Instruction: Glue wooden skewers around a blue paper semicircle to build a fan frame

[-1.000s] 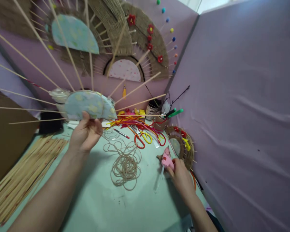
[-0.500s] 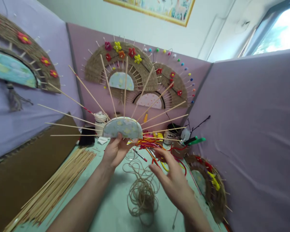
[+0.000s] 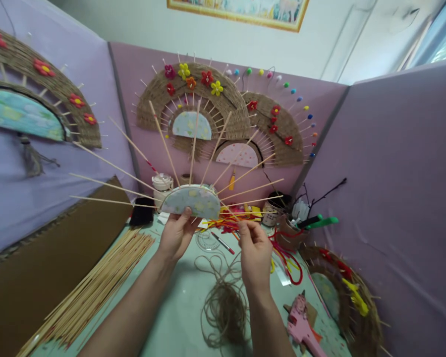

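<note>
My left hand (image 3: 178, 233) grips the lower edge of a half-round fan base (image 3: 191, 201) covered in pale blue flowered cloth, thumb in front. Thin wooden sticks fan out from its curved edge. Just right of the base, my right hand (image 3: 255, 248) is closed in a pinch on a strand of twine (image 3: 230, 213), which runs toward the base's right end. Beneath both hands, a loose tangle of brown twine (image 3: 226, 310) lies on the pale green table.
A pile of thin sticks (image 3: 100, 287) lies at left beside a cardboard sheet (image 3: 59, 263). A pink glue gun (image 3: 301, 320) rests at right, near a woven fan (image 3: 342, 292). Behind are a pen (image 3: 223, 243), coloured pipe cleaners (image 3: 292, 265) and a white jar (image 3: 162, 186). Finished fans (image 3: 193, 74) hang on the partition.
My right hand has gone from loosely spread fingers to a closed pinch near the base's right end, drawing the strand out. The view has shifted, bringing the glue gun into sight.
</note>
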The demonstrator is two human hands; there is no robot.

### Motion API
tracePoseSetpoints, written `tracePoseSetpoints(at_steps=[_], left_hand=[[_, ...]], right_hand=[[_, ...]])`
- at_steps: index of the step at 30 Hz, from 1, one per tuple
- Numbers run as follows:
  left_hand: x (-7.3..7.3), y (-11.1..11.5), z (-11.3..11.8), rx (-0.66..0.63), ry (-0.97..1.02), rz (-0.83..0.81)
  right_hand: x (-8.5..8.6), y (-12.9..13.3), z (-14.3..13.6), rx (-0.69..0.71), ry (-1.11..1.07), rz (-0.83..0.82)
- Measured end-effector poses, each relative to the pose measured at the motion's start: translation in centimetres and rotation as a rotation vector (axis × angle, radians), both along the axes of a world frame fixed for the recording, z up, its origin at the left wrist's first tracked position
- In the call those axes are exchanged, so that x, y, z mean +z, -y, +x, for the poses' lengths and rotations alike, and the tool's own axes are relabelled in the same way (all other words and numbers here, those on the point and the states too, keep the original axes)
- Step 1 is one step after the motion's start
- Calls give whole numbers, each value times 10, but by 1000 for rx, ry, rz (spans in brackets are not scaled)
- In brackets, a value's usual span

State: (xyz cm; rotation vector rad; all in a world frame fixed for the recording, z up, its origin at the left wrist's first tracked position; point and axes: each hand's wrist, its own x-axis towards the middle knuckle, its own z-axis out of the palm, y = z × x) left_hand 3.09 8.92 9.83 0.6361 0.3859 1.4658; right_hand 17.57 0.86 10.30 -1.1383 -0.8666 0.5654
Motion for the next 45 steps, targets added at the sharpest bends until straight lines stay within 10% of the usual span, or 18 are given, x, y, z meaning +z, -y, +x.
tracePoseSetpoints(at_steps=[10, 45], left_hand=[[-7, 6, 10, -56, -98, -27], [5, 10, 8, 0, -49, -103]], right_hand=[[-5, -6, 22, -282, 248, -14], [-13, -6, 4, -93, 575, -259]])
